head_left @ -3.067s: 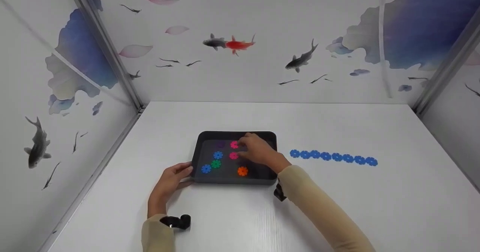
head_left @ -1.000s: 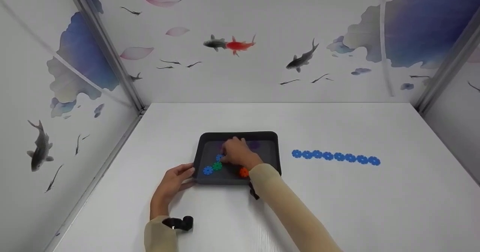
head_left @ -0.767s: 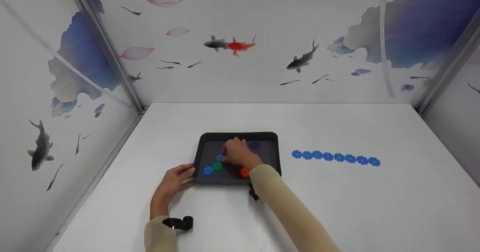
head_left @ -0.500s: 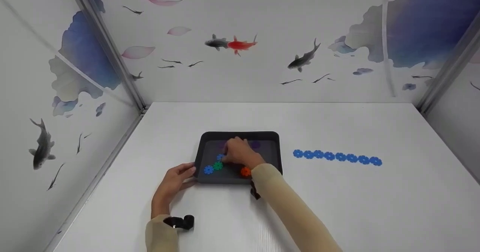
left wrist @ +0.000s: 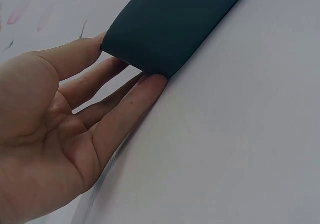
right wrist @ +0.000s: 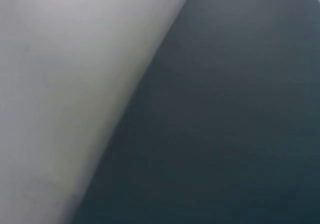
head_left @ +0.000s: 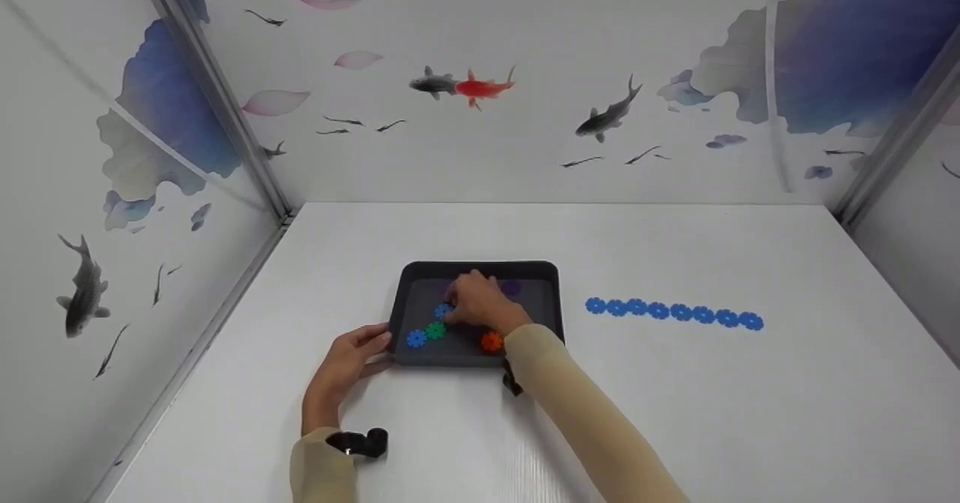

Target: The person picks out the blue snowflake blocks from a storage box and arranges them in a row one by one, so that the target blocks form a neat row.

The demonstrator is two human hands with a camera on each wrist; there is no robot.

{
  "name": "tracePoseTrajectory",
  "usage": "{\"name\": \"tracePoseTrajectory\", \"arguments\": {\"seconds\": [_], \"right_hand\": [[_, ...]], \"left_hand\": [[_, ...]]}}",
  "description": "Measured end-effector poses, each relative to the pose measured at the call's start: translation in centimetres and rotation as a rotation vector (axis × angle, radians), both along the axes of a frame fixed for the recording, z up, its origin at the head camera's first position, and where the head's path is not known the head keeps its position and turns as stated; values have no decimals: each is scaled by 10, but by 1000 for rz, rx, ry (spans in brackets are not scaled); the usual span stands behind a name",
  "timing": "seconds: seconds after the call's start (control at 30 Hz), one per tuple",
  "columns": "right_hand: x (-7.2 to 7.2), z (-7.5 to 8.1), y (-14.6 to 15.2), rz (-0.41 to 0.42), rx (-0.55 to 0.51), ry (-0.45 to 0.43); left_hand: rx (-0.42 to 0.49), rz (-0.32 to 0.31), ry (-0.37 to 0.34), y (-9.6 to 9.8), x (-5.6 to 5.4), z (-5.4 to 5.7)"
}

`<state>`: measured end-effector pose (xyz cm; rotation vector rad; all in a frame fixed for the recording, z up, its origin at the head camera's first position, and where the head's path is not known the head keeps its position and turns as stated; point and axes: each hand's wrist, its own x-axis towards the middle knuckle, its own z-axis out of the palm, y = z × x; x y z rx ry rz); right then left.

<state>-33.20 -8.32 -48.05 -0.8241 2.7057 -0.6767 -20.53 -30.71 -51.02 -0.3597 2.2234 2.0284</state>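
A dark shallow tray [head_left: 401, 293] stands on the table. My left hand [head_left: 345, 360] touches its left side; in the left wrist view, nearly straight fingers [left wrist: 130, 104] meet the tray's end. Over the tray, my right hand [head_left: 484, 300] reaches in with bent fingers, and whatever lies beneath its fingertips is hidden. Beside those fingertips is a blue notched plastic disc [head_left: 442, 311]. A green disc [head_left: 435, 330], another blue disc [head_left: 416, 338] and an orange disc [head_left: 491, 341] lie nearer. Faint purple discs [head_left: 511, 287] show at the back. The right wrist view has no hand in it.
To the right of the tray, several blue discs [head_left: 681, 312] lie in a row on the white table [head_left: 675, 398]. Printed walls with fish enclose the back and sides. Dark wrist cameras [head_left: 364, 443] are strapped to both wrists.
Since about three seconds ago, my right hand has moved left within the tray, and the pink discs seen earlier are out of sight. Over the last second both hands have stayed nearly still.
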Motion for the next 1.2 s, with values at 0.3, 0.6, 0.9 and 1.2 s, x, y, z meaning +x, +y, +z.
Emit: {"name": "tracePoseTrajectory", "arguments": {"seconds": [0.3,0.6,0.9,1.2], "right_hand": [[0,0,-1,-3,-24,-5],[0,0,1,2,-30,-2],[-3,4,7,5,-51,8],[-3,22,23,27,-49,127]], "left_hand": [[3,11,-8,1,-1,0],[-3,15,0,1,-1,-1],[4,9,2,1,-1,0],[-9,5,0,1,0,1]]}}
